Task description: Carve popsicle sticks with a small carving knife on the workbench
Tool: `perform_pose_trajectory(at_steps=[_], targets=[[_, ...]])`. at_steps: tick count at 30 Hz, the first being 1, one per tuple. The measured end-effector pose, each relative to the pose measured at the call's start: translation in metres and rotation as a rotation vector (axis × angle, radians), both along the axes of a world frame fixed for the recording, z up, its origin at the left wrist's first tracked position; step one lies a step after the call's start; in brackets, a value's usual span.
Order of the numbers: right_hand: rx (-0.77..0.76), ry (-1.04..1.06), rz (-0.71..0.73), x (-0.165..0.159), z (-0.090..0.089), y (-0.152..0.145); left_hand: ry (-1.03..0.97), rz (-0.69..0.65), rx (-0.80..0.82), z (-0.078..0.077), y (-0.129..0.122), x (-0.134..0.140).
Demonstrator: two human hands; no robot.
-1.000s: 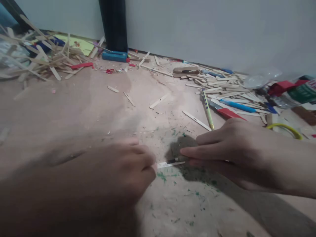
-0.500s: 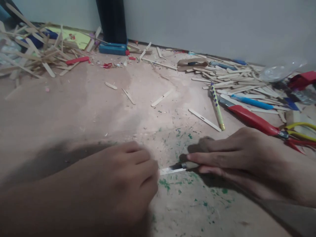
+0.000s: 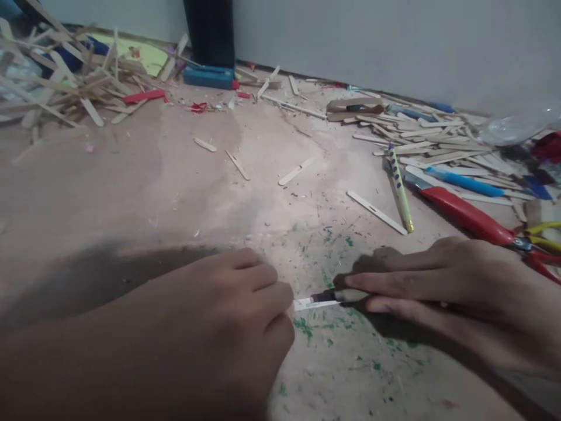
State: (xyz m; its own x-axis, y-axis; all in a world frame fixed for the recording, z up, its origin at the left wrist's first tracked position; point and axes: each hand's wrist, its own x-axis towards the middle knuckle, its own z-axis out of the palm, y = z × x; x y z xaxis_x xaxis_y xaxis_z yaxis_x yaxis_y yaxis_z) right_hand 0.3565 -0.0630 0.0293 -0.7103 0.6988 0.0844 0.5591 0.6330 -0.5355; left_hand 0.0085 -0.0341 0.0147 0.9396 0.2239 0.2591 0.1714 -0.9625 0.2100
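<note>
Beige-handled tool (image 3: 354, 296) sits in the pinched grip of the right hand (image 3: 460, 286).

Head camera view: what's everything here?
Worked stick: one, pale, between hands
Carving tool: one, pale, right fingers
Loose sticks: many, pale, scattered
Pencil: one, yellow, right
Bladed tool: one, red, right
Pliers: one, red-yellow, right edge
Bright rod: one, blue, right
Plastic: uncountable, clear, right
Box: one, blue, back
Post: one, black, back
Sheet: one, yellow, back left
Flecks: many, green, centre
Surface: one, pinkish, underneath
Left hand: one, bare, centre
Right hand: one, bare, right
</note>
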Motion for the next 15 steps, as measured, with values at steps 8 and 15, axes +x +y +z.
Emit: perform_pose_trajectory(at_steps=[8,15], targets=[[0.012,0.128,0.006,0.000,-0.017,-0.005,0.005,0.118,-0.071,-0.010,-0.019,0.008],[0.017,0.095,-0.024,-0.006,-0.008,-0.007,0.002,0.091,-0.037,-0.005,-0.006,0.001]])
